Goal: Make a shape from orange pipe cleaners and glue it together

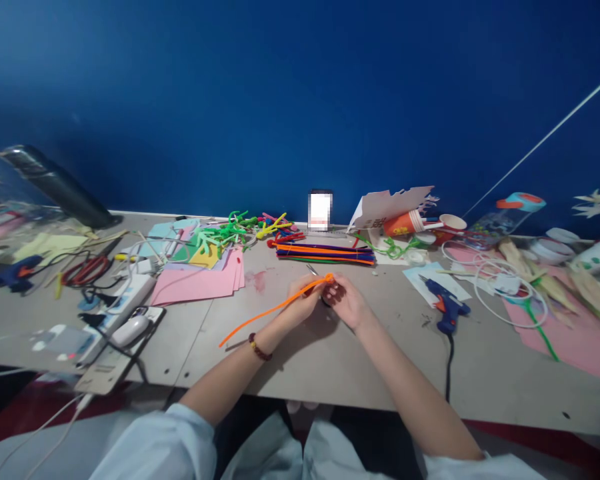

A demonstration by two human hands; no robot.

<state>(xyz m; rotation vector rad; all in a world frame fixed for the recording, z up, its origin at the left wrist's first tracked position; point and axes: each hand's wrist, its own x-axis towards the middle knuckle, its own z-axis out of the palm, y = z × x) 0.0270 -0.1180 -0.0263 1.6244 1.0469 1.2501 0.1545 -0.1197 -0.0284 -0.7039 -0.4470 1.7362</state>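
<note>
My left hand point(300, 300) and my right hand point(346, 300) meet above the grey table top point(280, 360), pinching an orange pipe cleaner point(273, 312). Its long straight end runs down to the left, and its other end curls into a small loop at my fingertips. The tips of small metal scissors point(313, 270) poke out just behind my hands, and their handles seem hidden beneath my fingers. A beaded bracelet point(258, 347) circles my left wrist.
A bundle of coloured pipe cleaners point(325, 253) lies straight ahead. Pink paper sheets point(195, 280) and green pipe-cleaner shapes point(225, 233) lie to the left, beside a power strip point(125, 307). A blue glue gun point(447, 305) lies to the right, with cables and paper cups point(405, 223) beyond.
</note>
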